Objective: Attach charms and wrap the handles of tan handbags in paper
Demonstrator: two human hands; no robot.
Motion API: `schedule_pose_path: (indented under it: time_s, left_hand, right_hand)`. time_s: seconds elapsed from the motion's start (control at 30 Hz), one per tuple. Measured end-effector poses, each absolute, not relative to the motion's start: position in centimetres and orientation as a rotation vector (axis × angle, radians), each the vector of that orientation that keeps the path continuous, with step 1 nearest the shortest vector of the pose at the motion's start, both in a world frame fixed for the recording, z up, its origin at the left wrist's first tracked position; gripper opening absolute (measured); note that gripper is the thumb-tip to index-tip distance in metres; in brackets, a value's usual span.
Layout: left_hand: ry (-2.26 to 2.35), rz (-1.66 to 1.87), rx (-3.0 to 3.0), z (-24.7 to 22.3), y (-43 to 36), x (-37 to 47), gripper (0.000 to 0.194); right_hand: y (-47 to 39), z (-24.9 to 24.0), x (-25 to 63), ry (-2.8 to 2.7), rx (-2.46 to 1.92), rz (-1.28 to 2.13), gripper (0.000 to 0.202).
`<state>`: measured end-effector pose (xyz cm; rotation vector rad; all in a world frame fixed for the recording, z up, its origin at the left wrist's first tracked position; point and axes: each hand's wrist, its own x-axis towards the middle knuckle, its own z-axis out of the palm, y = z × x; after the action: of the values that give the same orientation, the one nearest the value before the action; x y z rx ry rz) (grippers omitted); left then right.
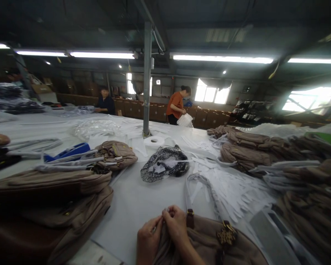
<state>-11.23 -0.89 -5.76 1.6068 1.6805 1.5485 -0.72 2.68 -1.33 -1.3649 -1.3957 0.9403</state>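
At the table's near edge, my left hand (148, 239) and right hand (176, 223) pinching the tan handbag (209, 243) top, wrapped strap (201, 191) beside.

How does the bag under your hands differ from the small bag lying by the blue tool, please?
The near bag is held by both hands, left hand and right hand; the small bag lies untouched. The near bag's wrapped handle stretches out across the table; the small bag shows no such long handle. The near bag looks larger, though it is closer. Both are tan.
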Motion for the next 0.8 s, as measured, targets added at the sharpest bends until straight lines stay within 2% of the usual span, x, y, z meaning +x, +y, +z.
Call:
schedule_pose_path:
  time_s: [0.13, 0.23, 0.33, 0.47, 0.63, 0.8]
  left_hand:
    - [1.54, 1.556, 2.044, -5.8, -1.1, -12.0, 0.023]
    - [1.444, 1.504, 2.117, -5.9, -1.3, -12.2, 0.023]
    - [1.479, 1.497, 1.78, -5.9, -1.4, -12.0, 0.021]
    - [1.432, 1.487, 1.237, -5.6, -1.3, -11.7, 0.028]
    - [1.352, 1.492, 1.133, -5.0, -0.7, -11.6, 0.04]
    - [1.338, 1.504, 1.099, -4.7, -0.4, -11.7, 0.049]
  right_hand:
    - [3.1, -1.9, -0.7, -1.355, -1.363, 0.965, 0.012]
    - [3.2, -2.1, -0.6, -1.333, -1.354, 0.969, 0.011]
    - [3.4, -2.2, -0.5, -1.329, -1.321, 0.987, 0.013]
    - [3.2, -1.9, -0.4, -1.35, -1.263, 1.025, 0.015]
    - [2.6, -1.3, -0.4, -1.408, -1.227, 0.994, 0.015]
    - [2.1, -0.2, 1.0, -1.465, -1.171, 1.007, 0.033]
